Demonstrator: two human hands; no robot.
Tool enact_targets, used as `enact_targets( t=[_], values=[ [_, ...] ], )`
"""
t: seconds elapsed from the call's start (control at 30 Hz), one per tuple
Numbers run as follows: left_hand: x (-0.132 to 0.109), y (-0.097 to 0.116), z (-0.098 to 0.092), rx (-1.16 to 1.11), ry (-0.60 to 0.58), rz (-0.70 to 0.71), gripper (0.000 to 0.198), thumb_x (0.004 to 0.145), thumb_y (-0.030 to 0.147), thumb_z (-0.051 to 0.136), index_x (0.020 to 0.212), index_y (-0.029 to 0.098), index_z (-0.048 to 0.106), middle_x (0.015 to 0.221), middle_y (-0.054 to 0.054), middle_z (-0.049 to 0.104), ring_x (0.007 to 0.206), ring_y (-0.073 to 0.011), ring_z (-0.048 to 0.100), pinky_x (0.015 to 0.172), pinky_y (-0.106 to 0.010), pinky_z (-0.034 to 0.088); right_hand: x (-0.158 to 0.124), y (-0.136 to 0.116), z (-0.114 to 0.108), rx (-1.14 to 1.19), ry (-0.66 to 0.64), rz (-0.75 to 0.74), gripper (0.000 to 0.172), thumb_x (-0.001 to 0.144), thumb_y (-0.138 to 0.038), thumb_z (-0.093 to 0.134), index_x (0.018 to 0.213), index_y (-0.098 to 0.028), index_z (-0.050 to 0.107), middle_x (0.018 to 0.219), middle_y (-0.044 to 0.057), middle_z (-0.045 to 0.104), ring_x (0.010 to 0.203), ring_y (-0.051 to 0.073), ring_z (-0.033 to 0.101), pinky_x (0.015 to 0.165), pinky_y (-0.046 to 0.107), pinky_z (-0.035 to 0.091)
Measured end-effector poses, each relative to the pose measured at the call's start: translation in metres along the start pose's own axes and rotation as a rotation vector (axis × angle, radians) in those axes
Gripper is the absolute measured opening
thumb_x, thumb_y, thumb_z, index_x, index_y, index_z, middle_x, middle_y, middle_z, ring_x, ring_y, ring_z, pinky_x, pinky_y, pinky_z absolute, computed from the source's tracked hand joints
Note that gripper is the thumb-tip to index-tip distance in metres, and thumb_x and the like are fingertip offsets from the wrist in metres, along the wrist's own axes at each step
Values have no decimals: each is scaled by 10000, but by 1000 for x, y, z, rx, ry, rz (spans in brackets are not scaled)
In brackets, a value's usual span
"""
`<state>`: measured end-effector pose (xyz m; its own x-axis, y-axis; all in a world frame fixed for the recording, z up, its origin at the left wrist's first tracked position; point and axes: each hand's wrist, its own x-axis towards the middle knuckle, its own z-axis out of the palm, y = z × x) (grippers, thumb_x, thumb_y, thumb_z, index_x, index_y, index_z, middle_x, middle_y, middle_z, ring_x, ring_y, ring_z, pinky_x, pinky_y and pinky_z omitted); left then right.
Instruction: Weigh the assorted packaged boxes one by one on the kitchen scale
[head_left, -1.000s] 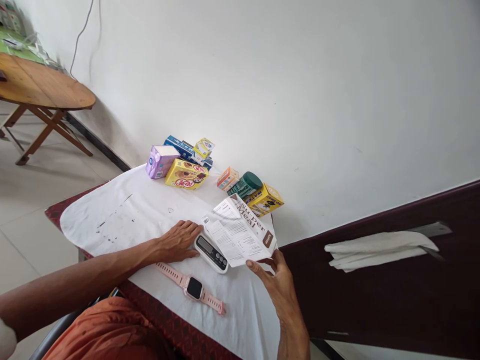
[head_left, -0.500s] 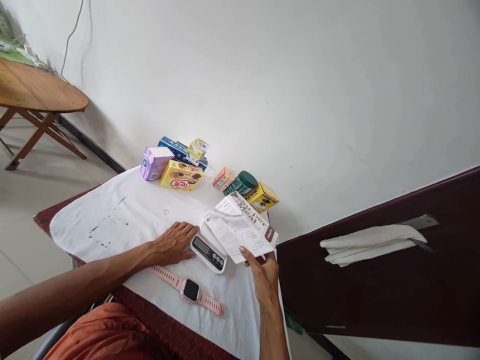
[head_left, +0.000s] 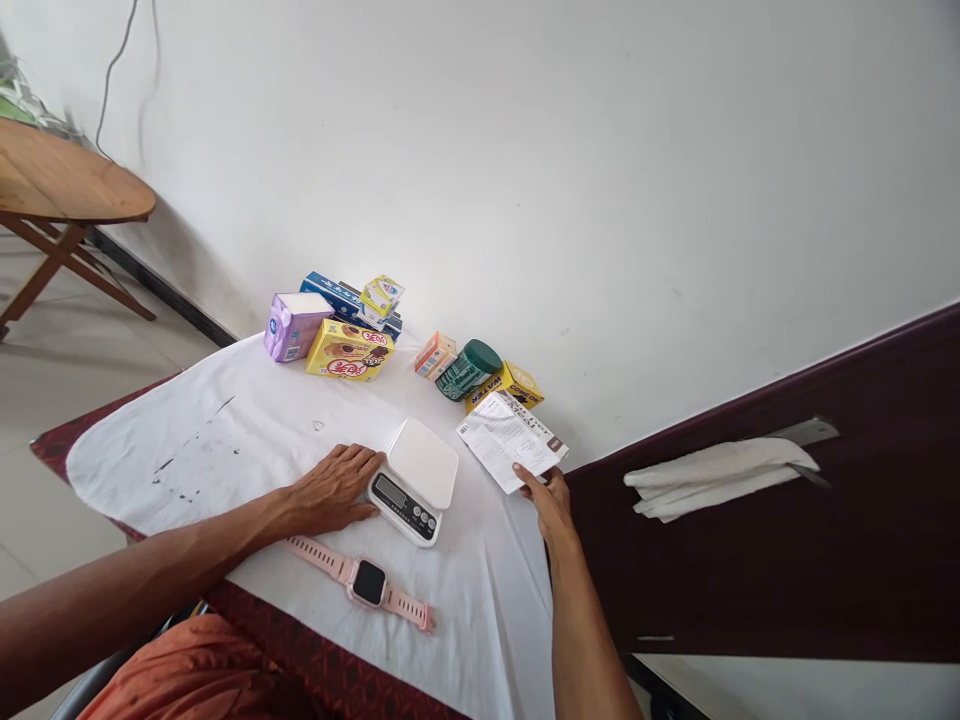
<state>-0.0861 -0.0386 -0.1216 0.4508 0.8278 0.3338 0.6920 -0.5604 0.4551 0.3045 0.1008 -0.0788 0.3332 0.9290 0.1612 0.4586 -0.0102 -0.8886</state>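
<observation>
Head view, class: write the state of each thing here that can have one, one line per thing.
Digital kitchen scale: flat, platform exposed, reading illegible
Su-per Meal box: held in the right hand
Left hand: palm down by the scale
Pink smartwatch: strap unfastened, screen dark
Green jar: lid on
Other boxes: openings too small to judge
White tablecloth: spread out, dark-marked
Wooden folding table: standing open
White towel: folded
</observation>
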Motion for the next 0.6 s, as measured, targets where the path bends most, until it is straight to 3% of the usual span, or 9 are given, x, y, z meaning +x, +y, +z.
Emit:
enact_targets(
  t=[0.23,0.4,0.5,0.6],
  values=[
    [0,0,-1,5,-9,-2,532,970,402,627,1403,161,432,1315,-153,601,1225,-311,559,1045,-457,404,24,7,12,-73,91,44,641,513,-445,810,1082,-194,655,1021,84,746,864,287,719,718,435,614],
    [0,0,0,-5,12,-4,542,941,397,664,1385,180,440,1273,-132,613,1197,-305,566,1024,-440,408,9,-11,14,-183,208,18,684,536,-469,794,1137,-178,643,1013,122,731,968,368,709,818,501,594],
    [-1,0,2,-5,16,0,546,937,424,667,1367,170,446,1272,-133,611,1188,-297,569,1023,-422,402,-12,-28,24,-247,338,-26,813,574,-495,779,1277,-136,585,1152,231,657,1223,501,571,981,643,486],
    [0,1,2,9,15,-5,531,937,442,661,1344,164,463,1246,-134,618,1166,-296,573,1010,-411,405,-33,-52,49,-267,402,-159,846,713,-539,691,1421,-132,471,1384,291,486,1402,500,373,1137,671,318]
  ],
)
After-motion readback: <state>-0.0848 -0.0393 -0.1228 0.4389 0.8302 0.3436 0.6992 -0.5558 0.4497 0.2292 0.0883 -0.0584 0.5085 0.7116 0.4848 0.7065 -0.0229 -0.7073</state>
